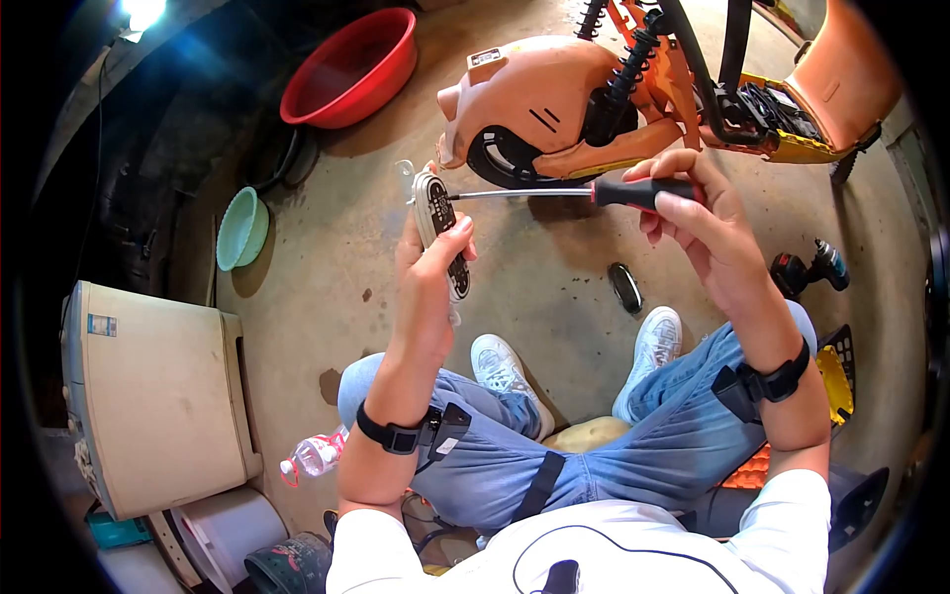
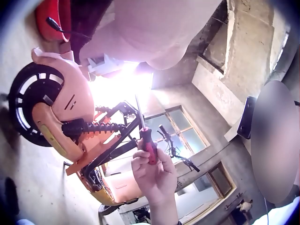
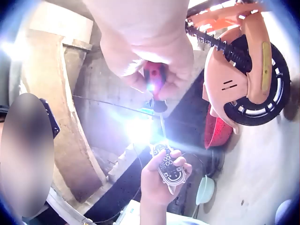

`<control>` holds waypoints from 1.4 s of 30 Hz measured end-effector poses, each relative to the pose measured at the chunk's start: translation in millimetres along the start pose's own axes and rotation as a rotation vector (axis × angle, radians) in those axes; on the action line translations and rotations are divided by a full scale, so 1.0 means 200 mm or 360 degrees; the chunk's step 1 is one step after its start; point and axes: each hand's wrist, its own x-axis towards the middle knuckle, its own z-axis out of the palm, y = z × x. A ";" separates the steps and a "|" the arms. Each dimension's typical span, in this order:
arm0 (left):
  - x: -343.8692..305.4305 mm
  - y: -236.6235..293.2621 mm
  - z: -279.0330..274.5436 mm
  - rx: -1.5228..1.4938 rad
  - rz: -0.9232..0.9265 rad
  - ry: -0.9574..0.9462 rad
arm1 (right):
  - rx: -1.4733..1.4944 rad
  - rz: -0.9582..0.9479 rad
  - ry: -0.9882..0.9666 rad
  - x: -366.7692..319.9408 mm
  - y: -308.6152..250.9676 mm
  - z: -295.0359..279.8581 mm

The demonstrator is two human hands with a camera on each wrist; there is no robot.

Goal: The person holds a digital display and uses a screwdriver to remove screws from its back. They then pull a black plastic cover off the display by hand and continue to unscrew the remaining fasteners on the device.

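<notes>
My left hand [image 1: 432,259] grips an oval part [image 1: 436,210] with a white rim and a dark patterned face; the right wrist view shows digit-like segments on that face [image 3: 168,165]. My right hand [image 1: 705,213] holds a screwdriver by its black and red handle [image 1: 643,193], fingers curled round it. The shaft [image 1: 524,193] points left, its tip at the upper edge of the oval part; whether it touches cannot be told. From the left wrist, the right hand [image 2: 154,176] shows round the red handle [image 2: 150,145].
An orange scooter [image 1: 554,99] lies ahead. A red basin [image 1: 351,69] and green basin [image 1: 242,230] stand at the left, above a white cabinet [image 1: 158,386]. A cordless drill [image 1: 811,269] lies right; a dark oval piece [image 1: 624,287] is on the floor near the shoes.
</notes>
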 end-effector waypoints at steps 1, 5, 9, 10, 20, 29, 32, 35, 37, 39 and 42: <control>0.00 0.00 0.00 0.0000 0.0000 0.0000 | 0.0000 0.0000 0.0000 0.00 0.01 -0.01; 0.00 0.01 0.00 -0.0032 -0.0005 0.0008 | -0.0074 -0.0267 -0.0100 0.00 0.02 -0.01; 0.00 0.01 0.01 -0.0059 -0.0017 0.0033 | -0.0036 -0.0228 -0.0066 0.00 0.01 -0.02; 0.00 0.01 0.00 -0.0063 -0.0015 0.0033 | -0.0040 -0.0229 -0.0068 0.00 0.01 -0.02; 0.07 -0.02 -0.11 -0.0251 -0.0042 0.0392 | -0.0099 -0.0176 -0.0129 0.03 0.10 -0.07; 0.03 -0.05 -0.10 -0.0067 -0.0012 0.0341 | -0.0971 0.0388 0.0170 0.14 0.66 -0.11; -0.02 0.05 -0.15 -0.0082 -0.0432 0.0006 | -0.1076 0.0447 0.0168 0.21 1.05 -0.30; 0.04 -0.10 -0.10 -0.0146 -0.0045 0.0265 | -0.1516 0.0611 0.0305 0.21 1.28 -0.39; -0.06 0.03 -0.06 -0.0216 -0.0032 0.0243 | -0.1479 0.0883 0.0536 0.16 1.37 -0.37; -0.07 0.05 -0.05 -0.0277 -0.0021 0.0211 | -0.1360 0.0922 0.0687 0.13 1.43 -0.36; -0.01 -0.01 -0.05 -0.0307 0.0033 0.0162 | -0.1206 0.0960 0.0861 0.08 1.47 -0.37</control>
